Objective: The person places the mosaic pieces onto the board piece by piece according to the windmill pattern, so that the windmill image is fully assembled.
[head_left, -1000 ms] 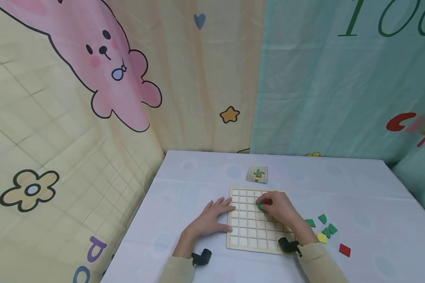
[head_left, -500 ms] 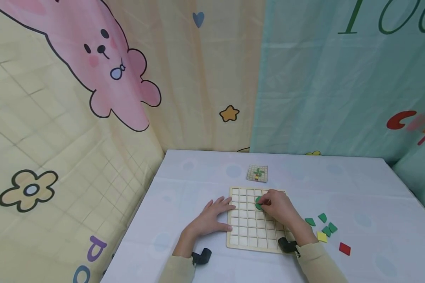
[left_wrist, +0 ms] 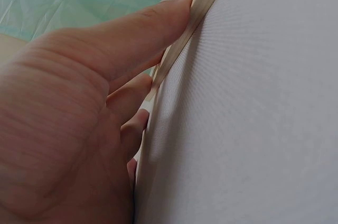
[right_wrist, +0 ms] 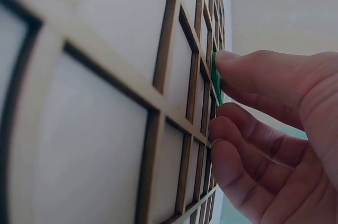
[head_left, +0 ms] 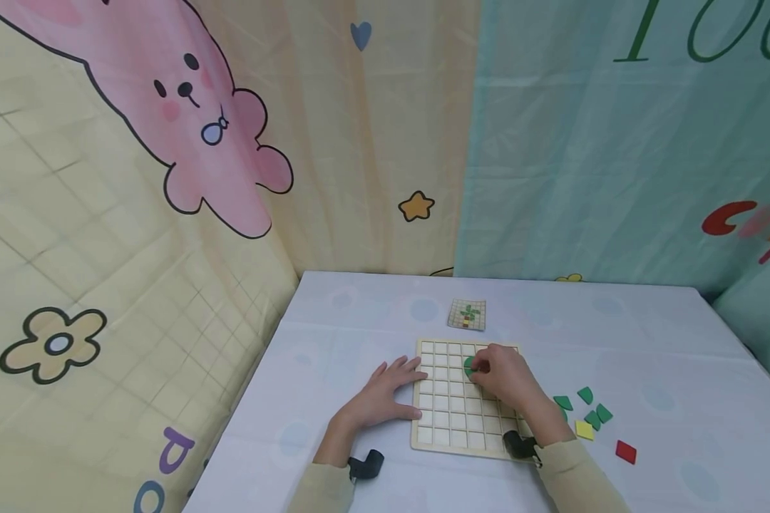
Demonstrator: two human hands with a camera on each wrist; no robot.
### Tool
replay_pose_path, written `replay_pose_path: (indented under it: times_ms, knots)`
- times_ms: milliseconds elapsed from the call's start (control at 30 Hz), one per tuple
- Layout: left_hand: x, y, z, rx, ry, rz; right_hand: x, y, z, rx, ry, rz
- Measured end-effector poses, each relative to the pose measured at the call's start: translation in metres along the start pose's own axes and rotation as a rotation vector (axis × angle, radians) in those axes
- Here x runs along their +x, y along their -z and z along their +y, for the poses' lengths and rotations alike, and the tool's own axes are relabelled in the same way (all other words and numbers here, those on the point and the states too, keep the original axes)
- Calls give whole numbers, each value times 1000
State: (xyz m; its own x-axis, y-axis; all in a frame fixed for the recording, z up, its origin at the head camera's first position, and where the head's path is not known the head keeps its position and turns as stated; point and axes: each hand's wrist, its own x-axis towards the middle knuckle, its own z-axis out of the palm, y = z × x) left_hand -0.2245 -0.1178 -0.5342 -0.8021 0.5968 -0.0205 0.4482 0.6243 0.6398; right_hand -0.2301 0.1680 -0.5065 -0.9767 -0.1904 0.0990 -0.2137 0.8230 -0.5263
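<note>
A wooden grid board (head_left: 440,404) with pale square cells lies on the table. My left hand (head_left: 378,395) rests against its left side, fingers spread over the edge; the left wrist view shows the thumb at the board's side rim (left_wrist: 203,10). Over the upper middle of the grid, my right hand (head_left: 512,376) has its fingers curled, with thumb and index finger at a green tile (head_left: 468,365) with a rounded edge. The right wrist view has the thumb on this green tile (right_wrist: 217,78), which sits at the cells; the fingers partly hide it.
Right of the board lie several loose green tiles (head_left: 586,395), a yellow tile (head_left: 584,430) and a red tile (head_left: 626,452). Behind the board is a small card (head_left: 467,315) printed with a grid and a coloured picture. Patterned curtains (head_left: 372,142) hang behind the table.
The right hand has shifted only slightly at the same spot, and the green tile under its fingertips has turned or slid a little. The left hand has stayed in place.
</note>
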Motion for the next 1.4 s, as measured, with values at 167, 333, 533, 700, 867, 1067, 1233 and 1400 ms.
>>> replay_pose_path:
  times_ms: [167,333,533,700,867,1067,1233,1400]
  knots:
    - [0,0,0,3,-4,7,-2,1,2,10,13,-2]
    - [-1,-1,-1,0,-7,8,-5,5,1,18,-1,-3]
    - [-2,-2,-1,-1,-8,6,-11,12,1,33,-36,-10]
    - [-2,-2,-1,7,-9,6,-16,17,-2,26,-61,-5]
    - [-3,-2,-2,5,-5,1,-22,23,-2,19,-63,9]
    - [-2,0,-1,11,-8,8,-32,34,0,42,-45,40]
    - [-1,0,-1,17,-4,6,-37,42,6,30,-37,67]
    - [0,-1,-1,22,-6,1,-45,46,14,32,-65,102]
